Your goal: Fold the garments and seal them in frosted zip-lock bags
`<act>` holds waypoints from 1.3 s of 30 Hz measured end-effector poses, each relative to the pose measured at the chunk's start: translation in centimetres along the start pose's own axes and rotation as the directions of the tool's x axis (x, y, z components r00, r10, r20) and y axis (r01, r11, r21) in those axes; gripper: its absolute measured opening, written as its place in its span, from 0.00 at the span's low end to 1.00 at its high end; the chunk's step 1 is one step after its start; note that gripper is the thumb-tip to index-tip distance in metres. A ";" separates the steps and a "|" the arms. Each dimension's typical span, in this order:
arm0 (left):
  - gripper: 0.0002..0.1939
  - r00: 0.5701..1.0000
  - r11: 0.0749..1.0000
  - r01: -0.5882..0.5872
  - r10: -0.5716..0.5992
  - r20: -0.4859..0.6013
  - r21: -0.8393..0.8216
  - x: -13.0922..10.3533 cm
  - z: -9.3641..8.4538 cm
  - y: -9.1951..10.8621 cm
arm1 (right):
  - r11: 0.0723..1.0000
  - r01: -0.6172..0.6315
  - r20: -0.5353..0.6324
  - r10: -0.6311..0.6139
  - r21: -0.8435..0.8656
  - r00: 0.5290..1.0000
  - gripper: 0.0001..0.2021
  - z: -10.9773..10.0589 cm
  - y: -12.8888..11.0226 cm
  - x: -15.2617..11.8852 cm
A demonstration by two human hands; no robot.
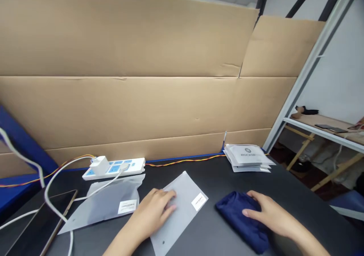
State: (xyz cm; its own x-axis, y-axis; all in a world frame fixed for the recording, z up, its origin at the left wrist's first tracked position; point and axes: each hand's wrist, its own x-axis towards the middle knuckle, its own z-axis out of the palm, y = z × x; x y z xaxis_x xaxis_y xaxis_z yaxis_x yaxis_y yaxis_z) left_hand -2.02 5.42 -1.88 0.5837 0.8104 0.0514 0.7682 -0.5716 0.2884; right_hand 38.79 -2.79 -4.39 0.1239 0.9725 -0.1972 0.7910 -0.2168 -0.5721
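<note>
My left hand (156,213) rests on a flat, frosted plastic bag (182,206) with a white barcode label (198,202) at its right corner. Its thumb and forefinger are apart, and no fold of the bag shows between them. To the right, a folded navy-blue cloth (239,218) lies on the black table. My right hand (264,212) grips the cloth's right side, thumb on top and fingers around the far edge. Part of the fingers is hidden. A second frosted bag (113,197), also labelled, lies left of my left hand.
A stack of frosted bags (247,155) sits at the back right. Back left lies a white power strip (136,166) with plugs and cables. A dark tablet-like device (40,222) is at the front left. Cardboard panels (142,108) wall off the table's back.
</note>
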 end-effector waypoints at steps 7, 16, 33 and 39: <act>0.23 0.980 0.989 0.138 -0.128 -0.154 0.059 0.7 1.4 -1.3 | 0.960 0.267 0.061 -0.272 0.086 0.960 0.11 -1.2 -4.6 6.7; 0.13 0.996 1.000 0.016 -0.017 -0.092 -0.005 0.8 1.1 -1.2 | 0.922 0.235 0.067 -0.268 0.308 0.961 0.14 -0.1 -4.8 11.8; 0.14 0.993 0.975 -0.113 0.116 0.006 -0.192 0.0 -0.7 -0.4 | 0.920 0.187 0.217 -0.272 0.345 0.938 0.24 -1.9 -4.1 8.9; 0.07 0.996 0.991 -0.068 0.062 -0.062 -0.111 0.4 -0.7 -2.2 | 0.902 0.294 0.203 -0.368 0.317 0.908 0.12 -1.5 -5.1 9.0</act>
State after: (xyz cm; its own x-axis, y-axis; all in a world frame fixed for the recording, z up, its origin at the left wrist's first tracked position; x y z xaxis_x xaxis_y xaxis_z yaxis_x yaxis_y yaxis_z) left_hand -3.64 7.10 -1.83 0.6125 0.7800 0.1282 0.6926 -0.6077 0.3886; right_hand 36.74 7.19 -2.07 -0.3000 0.9450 -0.1303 0.5595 0.0637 -0.8264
